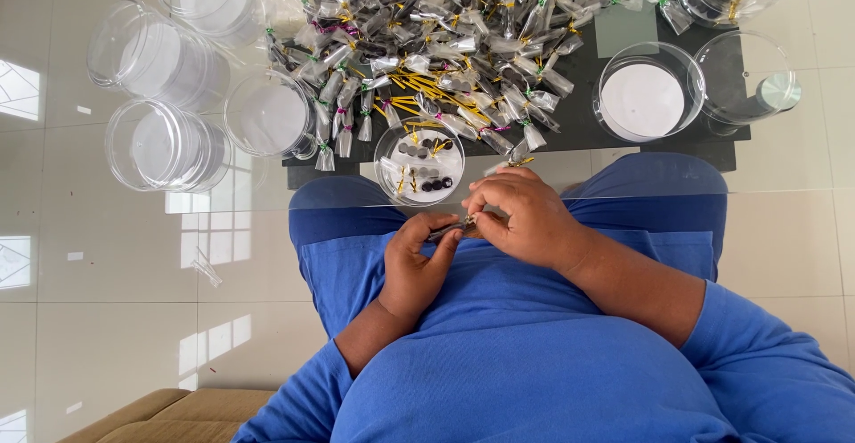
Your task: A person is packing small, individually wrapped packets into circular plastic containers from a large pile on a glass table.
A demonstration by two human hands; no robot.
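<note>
My left hand (415,263) and my right hand (520,218) meet over my lap, both pinching one small clear packet (448,227) with something dark inside. A gold twist tie sticks up by my right fingers. Just beyond my hands stands a small round clear tub (389,140) with a few dark discs and gold ties in it. Behind it lies a big heap of tied clear packets (445,33) with dark contents on the glass table.
Several clear round containers (165,145) with white lids stand at the left of the glass table (802,229), and others (643,96) at the right. A dark lower shelf shows through the glass. White floor tiles lie below.
</note>
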